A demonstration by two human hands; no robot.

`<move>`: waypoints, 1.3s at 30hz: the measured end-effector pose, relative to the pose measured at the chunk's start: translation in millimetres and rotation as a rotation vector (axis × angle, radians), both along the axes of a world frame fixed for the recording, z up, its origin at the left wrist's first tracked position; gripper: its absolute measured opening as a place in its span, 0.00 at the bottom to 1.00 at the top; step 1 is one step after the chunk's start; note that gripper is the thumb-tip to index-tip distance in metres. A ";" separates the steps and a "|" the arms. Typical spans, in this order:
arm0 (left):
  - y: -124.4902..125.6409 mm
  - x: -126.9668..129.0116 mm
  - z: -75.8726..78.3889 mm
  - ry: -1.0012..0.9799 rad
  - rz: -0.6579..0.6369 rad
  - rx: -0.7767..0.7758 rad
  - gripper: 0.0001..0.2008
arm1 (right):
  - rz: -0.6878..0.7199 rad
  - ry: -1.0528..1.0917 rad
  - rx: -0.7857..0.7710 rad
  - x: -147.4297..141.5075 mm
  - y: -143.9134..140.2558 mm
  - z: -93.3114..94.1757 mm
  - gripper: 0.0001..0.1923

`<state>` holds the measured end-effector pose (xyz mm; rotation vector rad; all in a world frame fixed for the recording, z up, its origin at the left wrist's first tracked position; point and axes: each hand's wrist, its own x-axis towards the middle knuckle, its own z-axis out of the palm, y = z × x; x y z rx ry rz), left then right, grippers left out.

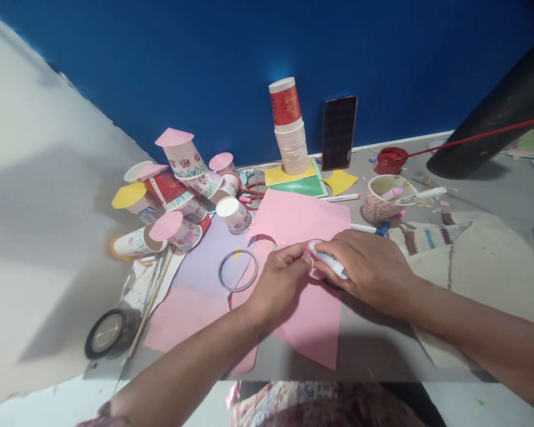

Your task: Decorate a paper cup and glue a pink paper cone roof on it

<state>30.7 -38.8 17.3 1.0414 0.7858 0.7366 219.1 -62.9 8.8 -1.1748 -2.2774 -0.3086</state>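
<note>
Over the pink paper sheets (311, 314), my two hands meet. My left hand (279, 279) is closed, pinching a small pink paper piece (314, 270) between thumb and fingers. A white glue tube (331, 263) with bluish print is gripped in my right hand (369, 267), its end against the pink piece. My right fingers partly hide both the tube and the paper. To the left of my left hand lies a grey ring of tape (238, 270). Just beyond my right hand is a white marker (364, 228) with a blue end.
At left cluster several decorated paper cups (184, 160), some with paper cone tops. Behind stand stacked cups (291, 145) and a phone (339, 133) against the blue wall. Red-handled scissors (251, 193), a cup of pens (376, 204), a black tape roll (107, 333) and cream cloth (485, 279) surround the work.
</note>
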 end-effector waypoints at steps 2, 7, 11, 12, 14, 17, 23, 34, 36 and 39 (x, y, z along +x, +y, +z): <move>-1.2 0.7 1.6 -0.013 0.002 -0.014 0.09 | -0.012 0.015 -0.007 1.4 1.0 0.3 0.13; -2.3 1.7 1.9 -0.088 0.086 -0.109 0.13 | -0.024 0.060 -0.095 7.3 5.5 -2.0 0.13; 0.7 -0.1 -2.5 -0.130 0.155 -0.195 0.14 | 0.068 0.020 -0.179 9.1 7.9 -1.7 0.08; 1.5 -0.3 -3.3 -0.135 0.157 -0.208 0.14 | 0.089 0.002 -0.179 8.6 8.1 -1.0 0.07; 2.7 -0.3 -3.9 -0.136 0.144 -0.218 0.13 | 0.114 -0.029 -0.147 7.1 7.8 0.7 0.08; 3.2 0.5 -2.5 -0.136 0.119 -0.189 0.12 | 0.113 -0.062 -0.072 4.5 5.8 2.5 0.10; 0.8 -0.7 1.8 -0.029 0.095 -0.074 0.14 | 0.008 0.025 -0.047 5.4 3.1 -0.5 0.13; 11.4 -3.8 -4.9 -0.140 0.154 -0.240 0.14 | 0.078 -0.025 -0.136 5.8 5.0 3.2 0.09; 12.1 -4.9 -3.7 -0.123 0.061 -0.229 0.12 | 0.087 0.017 -0.157 6.5 5.5 1.2 0.10; 11.1 -5.7 -2.1 -0.086 0.026 -0.214 0.09 | 0.100 0.198 -0.231 7.9 6.9 -1.4 0.11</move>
